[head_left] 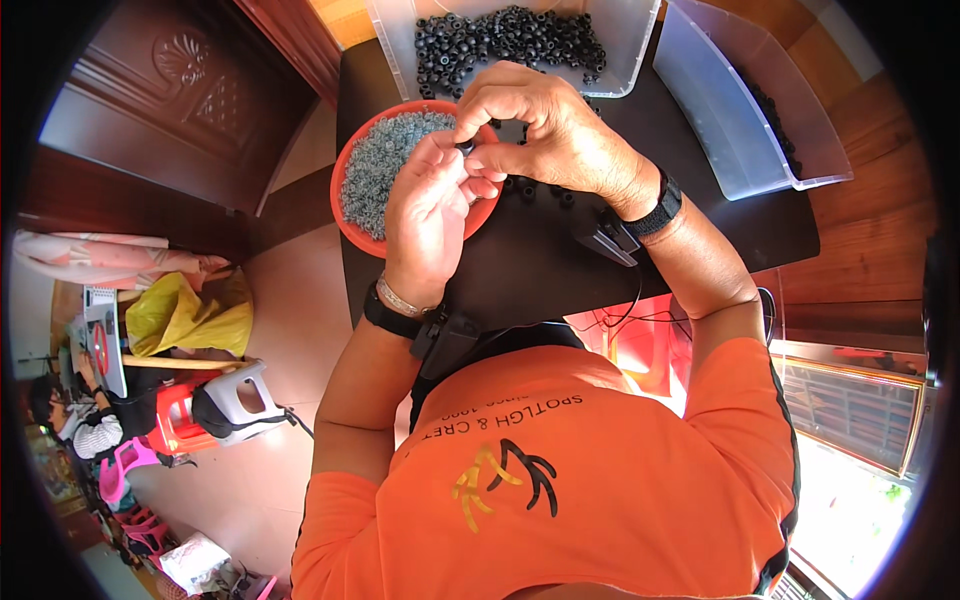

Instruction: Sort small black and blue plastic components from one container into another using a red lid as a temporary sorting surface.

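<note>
My two hands meet above the right part of an orange-red bowl (358,238) of small pale-blue pieces. A small black round part (465,147) is pinched between their fingertips. My left hand (428,212) has its palm turned up, thumb and fingers closed around the part's lower side. From the right, my right hand (560,128) reaches over with bent index finger and thumb at the same part. Just behind the hands stands a clear plastic bin (618,50) with many black round parts (500,45). Several loose black parts (528,190) lie on the table beside my right hand.
The dark table (520,265) carries a second clear bin (705,110) at the right, with black parts inside. Thin cables (640,300) hang near the table's front edge, above a red stool (645,350). At far left, another person (95,425) is near a yellow cloth (190,315).
</note>
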`<action>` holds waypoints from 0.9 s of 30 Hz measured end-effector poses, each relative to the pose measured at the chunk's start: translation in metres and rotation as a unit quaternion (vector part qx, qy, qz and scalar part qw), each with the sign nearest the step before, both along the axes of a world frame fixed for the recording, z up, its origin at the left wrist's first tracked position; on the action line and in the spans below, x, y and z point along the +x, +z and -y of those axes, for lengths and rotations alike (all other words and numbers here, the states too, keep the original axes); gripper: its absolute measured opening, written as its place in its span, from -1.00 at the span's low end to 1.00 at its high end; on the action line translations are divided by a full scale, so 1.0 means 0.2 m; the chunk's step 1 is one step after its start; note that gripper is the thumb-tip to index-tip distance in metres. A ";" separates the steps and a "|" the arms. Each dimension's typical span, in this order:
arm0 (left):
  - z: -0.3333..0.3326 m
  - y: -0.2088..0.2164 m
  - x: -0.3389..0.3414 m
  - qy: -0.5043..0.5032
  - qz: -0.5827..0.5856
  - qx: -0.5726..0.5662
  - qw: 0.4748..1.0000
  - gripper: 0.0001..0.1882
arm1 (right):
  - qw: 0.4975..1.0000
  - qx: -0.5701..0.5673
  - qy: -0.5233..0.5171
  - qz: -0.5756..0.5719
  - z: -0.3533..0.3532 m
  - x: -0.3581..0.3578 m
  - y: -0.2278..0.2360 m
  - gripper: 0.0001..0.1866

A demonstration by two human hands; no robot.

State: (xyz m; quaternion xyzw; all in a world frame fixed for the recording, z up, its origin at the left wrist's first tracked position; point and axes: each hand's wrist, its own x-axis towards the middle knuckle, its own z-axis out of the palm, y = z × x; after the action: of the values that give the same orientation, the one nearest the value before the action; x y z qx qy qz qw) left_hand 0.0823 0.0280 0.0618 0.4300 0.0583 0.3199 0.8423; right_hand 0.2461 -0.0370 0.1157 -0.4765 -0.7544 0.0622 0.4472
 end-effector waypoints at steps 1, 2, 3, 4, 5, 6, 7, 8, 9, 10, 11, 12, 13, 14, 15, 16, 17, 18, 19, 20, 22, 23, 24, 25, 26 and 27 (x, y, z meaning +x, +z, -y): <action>0.01 0.01 0.00 0.003 -0.001 0.007 1.000 -0.77 | 1.000 0.004 0.005 0.001 0.01 0.00 0.00 -0.75; 0.02 0.01 0.00 0.004 -0.003 0.016 1.000 -0.76 | 1.000 0.010 0.009 0.003 0.01 0.00 0.00 -0.74; 0.03 0.02 0.00 0.002 -0.004 0.022 1.000 -0.76 | 1.000 0.015 0.006 0.001 0.01 0.00 0.00 -0.74; 0.04 0.03 0.00 0.009 0.005 0.012 1.000 -0.76 | 1.000 0.015 0.011 0.000 0.01 0.01 0.00 -0.74; 0.05 0.03 0.00 0.018 0.015 0.002 1.000 -0.76 | 1.000 0.014 0.018 0.000 0.02 0.01 0.00 -0.75; 0.04 0.01 0.00 0.015 0.023 0.000 1.000 -0.77 | 0.999 -0.024 0.021 -0.017 0.04 0.01 0.02 -0.76; 0.03 0.01 -0.01 0.013 0.022 0.004 1.000 -0.77 | 1.000 -0.001 0.015 -0.004 0.03 0.04 0.03 -0.77; 0.02 0.00 -0.01 0.016 0.017 0.020 1.000 -0.77 | 1.000 0.019 0.008 0.008 0.03 0.08 0.05 -0.78; 0.02 0.00 -0.01 0.020 0.012 0.036 0.999 -0.78 | 1.000 0.011 -0.006 0.005 0.03 0.13 0.07 -0.82; 0.01 0.00 -0.01 0.018 0.012 0.035 0.999 -0.78 | 0.998 -0.033 -0.035 -0.032 0.05 0.17 0.08 -0.85; 0.01 -0.01 -0.01 0.014 0.029 0.023 0.999 -0.79 | 0.992 -0.077 -0.065 -0.070 0.07 0.19 0.08 -0.88; 0.01 -0.01 -0.01 0.010 0.046 0.009 0.999 -0.80 | 0.990 -0.092 -0.100 -0.046 0.07 0.22 0.07 -0.89; 0.01 -0.01 -0.01 0.027 0.050 -0.003 0.998 -0.80 | 0.989 -0.096 -0.102 -0.048 0.06 0.24 0.06 -0.89; 0.00 -0.01 -0.01 0.030 0.044 -0.005 0.999 -0.80 | 0.987 -0.118 -0.105 0.006 0.06 0.27 0.04 -0.89; -0.01 -0.02 -0.01 0.034 0.038 -0.007 0.999 -0.80 | 0.982 -0.140 -0.107 0.061 0.06 0.28 0.02 -0.89; -0.03 -0.03 -0.02 0.041 0.046 -0.015 0.998 -0.80 | 0.981 -0.123 -0.117 0.091 0.06 0.27 0.00 -0.84; -0.04 -0.03 -0.02 0.042 0.056 -0.017 0.997 -0.80 | 0.981 -0.127 -0.119 0.089 0.05 0.27 -0.03 -0.84; -0.05 -0.02 -0.02 0.044 0.067 -0.020 0.997 -0.80 | 0.979 -0.107 -0.117 0.124 0.04 0.26 -0.06 -0.84; -0.06 -0.02 -0.02 0.053 0.069 -0.044 0.995 -0.80 | 0.977 -0.087 -0.114 0.159 0.03 0.24 -0.08 -0.85; -0.07 -0.02 -0.03 0.054 0.068 -0.047 0.995 -0.80 | 0.977 -0.082 -0.114 0.161 0.01 0.22 -0.10 -0.86; -0.09 -0.02 -0.05 0.075 0.063 -0.042 0.994 -0.80 | 0.981 -0.094 -0.091 0.145 -0.01 0.16 -0.11 -0.88; -0.09 -0.02 -0.04 0.107 0.061 -0.054 0.991 -0.79 | 0.984 -0.103 -0.069 0.129 -0.02 0.13 -0.11 -0.90; -0.10 -0.03 -0.05 0.110 0.060 -0.056 0.991 -0.79 | 0.980 -0.110 -0.073 0.148 -0.03 0.09 -0.12 -0.87; -0.10 -0.04 -0.05 0.109 0.062 -0.061 0.990 -0.79 | 0.980 -0.112 -0.071 0.148 -0.04 0.06 -0.12 -0.87; -0.10 -0.03 -0.05 0.107 0.064 -0.066 0.990 -0.79 | 0.972 -0.134 -0.050 0.184 -0.05 0.04 -0.13 -0.85; -0.10 -0.03 -0.05 0.107 0.064 -0.066 0.990 -0.79 | 0.963 -0.156 -0.030 0.220 -0.06 0.02 -0.14 -0.83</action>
State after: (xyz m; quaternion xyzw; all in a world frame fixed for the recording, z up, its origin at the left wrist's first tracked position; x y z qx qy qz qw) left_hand 0.0716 0.0486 0.0559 0.3430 0.0708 0.4304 0.8319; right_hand 0.2499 -0.0242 0.0873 -0.5643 -0.8007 0.0595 0.1923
